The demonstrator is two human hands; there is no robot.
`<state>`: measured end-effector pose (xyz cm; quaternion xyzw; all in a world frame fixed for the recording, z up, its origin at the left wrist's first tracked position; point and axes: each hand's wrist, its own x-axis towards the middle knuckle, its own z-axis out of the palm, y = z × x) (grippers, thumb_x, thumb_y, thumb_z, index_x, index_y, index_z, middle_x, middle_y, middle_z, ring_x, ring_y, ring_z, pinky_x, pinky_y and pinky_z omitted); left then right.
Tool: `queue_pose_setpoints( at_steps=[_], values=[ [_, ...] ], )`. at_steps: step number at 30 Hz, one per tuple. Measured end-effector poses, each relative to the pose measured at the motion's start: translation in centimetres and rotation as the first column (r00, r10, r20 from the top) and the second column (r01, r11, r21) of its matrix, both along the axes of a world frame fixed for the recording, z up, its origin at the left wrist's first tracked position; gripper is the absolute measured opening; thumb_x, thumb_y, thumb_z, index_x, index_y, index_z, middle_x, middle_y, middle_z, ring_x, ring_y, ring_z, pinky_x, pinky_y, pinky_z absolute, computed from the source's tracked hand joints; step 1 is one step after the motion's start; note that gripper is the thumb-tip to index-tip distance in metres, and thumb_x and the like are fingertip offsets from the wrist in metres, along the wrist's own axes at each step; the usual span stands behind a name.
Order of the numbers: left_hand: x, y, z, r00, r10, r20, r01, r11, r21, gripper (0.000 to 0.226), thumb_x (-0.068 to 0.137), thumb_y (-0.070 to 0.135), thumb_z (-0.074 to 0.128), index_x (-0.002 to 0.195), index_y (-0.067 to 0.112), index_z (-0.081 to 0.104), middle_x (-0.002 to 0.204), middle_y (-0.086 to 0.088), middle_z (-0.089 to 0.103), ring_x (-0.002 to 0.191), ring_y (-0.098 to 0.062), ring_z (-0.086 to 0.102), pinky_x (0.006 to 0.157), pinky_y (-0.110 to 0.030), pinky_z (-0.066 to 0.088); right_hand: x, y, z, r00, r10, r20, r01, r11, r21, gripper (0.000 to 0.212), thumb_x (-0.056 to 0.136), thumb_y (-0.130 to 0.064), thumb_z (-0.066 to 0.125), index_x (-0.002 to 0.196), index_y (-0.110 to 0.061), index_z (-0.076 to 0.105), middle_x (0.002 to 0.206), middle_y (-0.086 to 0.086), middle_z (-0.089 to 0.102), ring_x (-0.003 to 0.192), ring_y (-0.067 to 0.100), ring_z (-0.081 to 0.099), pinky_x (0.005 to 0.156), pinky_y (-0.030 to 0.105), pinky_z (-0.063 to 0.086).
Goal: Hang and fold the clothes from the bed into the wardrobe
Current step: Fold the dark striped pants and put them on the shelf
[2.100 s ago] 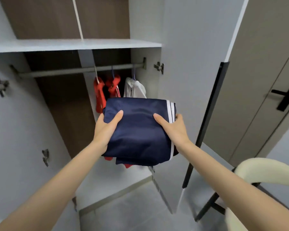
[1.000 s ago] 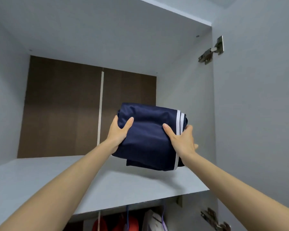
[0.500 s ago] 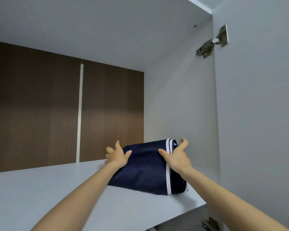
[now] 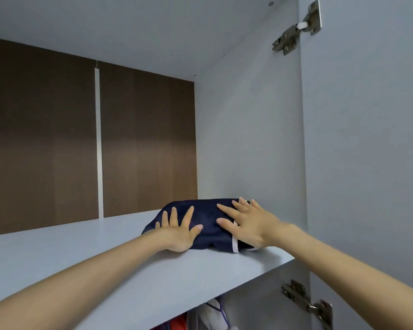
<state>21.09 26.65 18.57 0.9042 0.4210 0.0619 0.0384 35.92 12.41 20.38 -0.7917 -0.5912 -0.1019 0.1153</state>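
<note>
head view: both hands, left [image 4: 177, 231] and right [image 4: 247, 222], lie spread flat on the folded navy garment [image 4: 208, 211], probably pressing it tidy on the shelf [image 4: 129, 270].

I stand at an open wardrobe [image 4: 129, 32] in a home. Facing me is its pale grey upper shelf [image 4: 105, 265], backed by a dark brown wood-grain back panel [image 4: 45, 144] split by a thin pale strip [image 4: 98, 144]. On my right, metal hinges [image 4: 296, 29] join the grey side wall [image 4: 248, 139] to the open door [image 4: 367, 139]. Below the shelf, the tops of hanging clothes [image 4: 210, 315] show, red and white. A folded navy garment [image 4: 206, 211] lies on the shelf by the side wall.
</note>
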Motion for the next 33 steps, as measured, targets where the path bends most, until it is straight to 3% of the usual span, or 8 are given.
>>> queue_pose_setpoints(
  at_steps=[4, 7, 12, 16, 24, 26, 28, 33],
  values=[
    [0.7, 1.4, 1.3, 0.997, 0.010, -0.072, -0.009, 1.000, 0.005, 0.055, 0.105, 0.031, 0.019, 0.149, 0.036, -0.014, 0.156, -0.007, -0.026, 0.143, -0.039, -0.019, 0.117, -0.053, 0.000, -0.9, -0.6, 0.4, 0.996, 0.045, 0.082, -0.046, 0.999, 0.019, 0.056, 0.097, -0.059, 0.016, 0.150, -0.040, 0.022, 0.145, 0.007, 0.044, 0.141, 0.018, 0.027, 0.120, 0.038, 0.006],
    [1.5, 2.0, 1.9, 0.994, 0.047, -0.098, -0.046, 0.999, 0.011, 0.063, 0.103, 0.013, 0.026, 0.150, 0.037, -0.008, 0.157, -0.014, -0.019, 0.143, -0.045, -0.007, 0.116, -0.051, 0.014, -1.1, -1.2, 0.3, 0.992, 0.067, 0.106, -0.070, 0.997, 0.028, 0.064, 0.086, -0.074, 0.026, 0.144, -0.048, 0.028, 0.132, 0.000, 0.048, 0.130, 0.018, 0.032, 0.112, 0.035, 0.027],
    [3.3, 2.3, 2.2, 0.998, -0.065, 0.006, 0.065, 0.998, 0.012, 0.060, 0.104, 0.023, 0.032, 0.151, 0.033, -0.004, 0.148, -0.015, 0.035, 0.130, -0.030, 0.042, 0.105, -0.033, 0.036, -1.5, -1.0, -1.3, 0.998, 0.044, 0.049, -0.046, 0.998, 0.041, 0.073, 0.078, -0.080, 0.035, 0.143, -0.051, 0.020, 0.134, 0.000, 0.036, 0.133, 0.020, 0.020, 0.110, 0.037, 0.023],
    [4.7, 2.5, 1.7, 0.995, -0.090, 0.035, 0.091, 0.995, -0.044, 0.062, 0.104, 0.022, 0.031, 0.151, 0.028, -0.010, 0.147, -0.018, 0.037, 0.127, -0.031, 0.046, 0.106, -0.034, 0.035, -0.5, -1.0, -1.7, 1.000, -0.020, -0.022, 0.020, 1.000, 0.014, 0.071, 0.085, -0.071, 0.036, 0.147, -0.047, 0.011, 0.155, 0.004, 0.018, 0.146, 0.019, 0.004, 0.117, 0.040, 0.014],
    [3.6, 3.5, 0.8, 0.966, -0.145, 0.213, 0.155, 0.987, -0.032, 0.052, 0.105, 0.030, 0.022, 0.153, 0.028, 0.003, 0.150, -0.017, 0.033, 0.133, -0.031, 0.038, 0.110, -0.040, 0.030, -0.6, -1.9, -1.9, 0.994, -0.045, -0.099, 0.045, 0.999, -0.006, 0.072, 0.086, -0.075, 0.031, 0.146, -0.054, -0.004, 0.162, 0.001, -0.004, 0.149, 0.019, 0.001, 0.117, 0.036, 0.013],
    [3.1, 2.9, 1.0, 0.955, -0.146, 0.259, 0.148, 0.989, 0.013, 0.051, 0.104, 0.029, 0.027, 0.152, 0.030, 0.013, 0.152, -0.011, 0.031, 0.137, -0.030, 0.034, 0.110, -0.040, 0.032, -0.7, -3.1, -1.4, 0.988, -0.033, -0.154, 0.033, 0.999, -0.001, 0.069, 0.089, -0.070, 0.034, 0.148, -0.051, 0.003, 0.162, -0.003, 0.003, 0.148, 0.018, 0.009, 0.116, 0.035, 0.017],
    [2.6, 1.6, 1.7, 0.934, -0.153, 0.324, 0.126, 0.987, 0.104, 0.049, 0.102, 0.027, 0.032, 0.150, 0.034, 0.022, 0.149, -0.005, 0.037, 0.134, -0.028, 0.038, 0.105, -0.038, 0.037, -0.8, -4.6, -0.6, 0.985, -0.011, -0.175, 0.019, 0.999, 0.047, 0.061, 0.094, -0.058, 0.040, 0.149, -0.042, 0.020, 0.157, -0.003, 0.026, 0.142, 0.020, 0.029, 0.110, 0.030, 0.028],
    [2.1, -3.3, 4.1, 0.840, -0.290, 0.459, 0.206, 0.952, 0.225, 0.045, 0.099, 0.026, 0.036, 0.144, 0.037, 0.034, 0.135, -0.001, 0.052, 0.121, -0.027, 0.049, 0.090, -0.036, 0.042, -1.5, -9.2, 1.5, 0.997, -0.041, -0.072, 0.057, 0.973, 0.223, 0.039, 0.095, -0.038, 0.048, 0.134, -0.035, 0.050, 0.131, -0.011, 0.057, 0.118, 0.014, 0.053, 0.095, 0.034, 0.047]
  ],
)
